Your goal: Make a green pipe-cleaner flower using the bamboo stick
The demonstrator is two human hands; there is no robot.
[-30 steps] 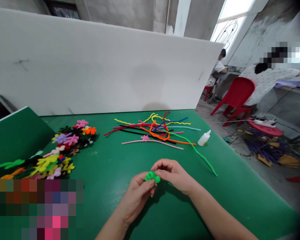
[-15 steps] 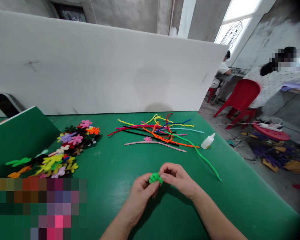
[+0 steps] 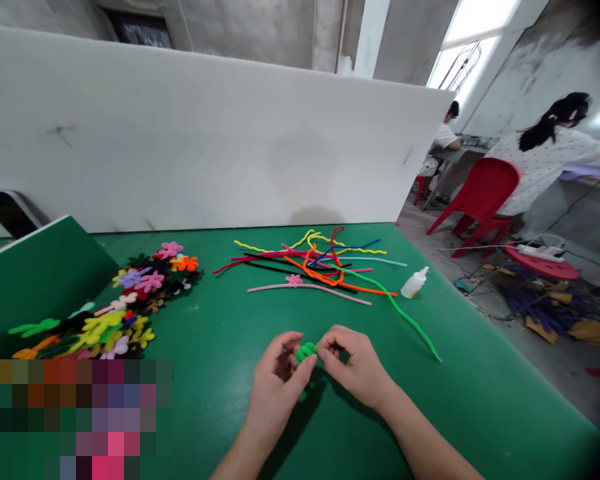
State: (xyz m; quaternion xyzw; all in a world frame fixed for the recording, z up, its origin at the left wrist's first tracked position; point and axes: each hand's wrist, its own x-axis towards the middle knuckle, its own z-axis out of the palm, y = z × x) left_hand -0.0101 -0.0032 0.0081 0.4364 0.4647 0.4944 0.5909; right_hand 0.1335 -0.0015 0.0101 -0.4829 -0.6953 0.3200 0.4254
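Between my hands is a small green pipe-cleaner flower (image 3: 306,352), held above the green table. My left hand (image 3: 281,377) pinches it between thumb and fingers. My right hand (image 3: 349,363) is closed in a pinch at the flower's right edge; whether its fingertips grip a part of it is hard to see. Beyond the hands, a pink pipe-cleaner flower (image 3: 294,281) lies by a pale pink pipe cleaner (image 3: 310,287). A long green pipe cleaner (image 3: 405,313) curves down to the right of my right hand.
Loose pipe cleaners (image 3: 325,257) in several colours lie across the far middle. A white glue bottle (image 3: 414,284) stands near the right edge. Finished pipe-cleaner flowers (image 3: 103,325) are heaped at left beside a green panel (image 3: 40,267). A white partition (image 3: 205,140) borders the back; co-workers sit beyond.
My left hand has turned and opened its fingers somewhat around the green flower, which has tilted and shifted slightly left. My right hand stays close at its right side.
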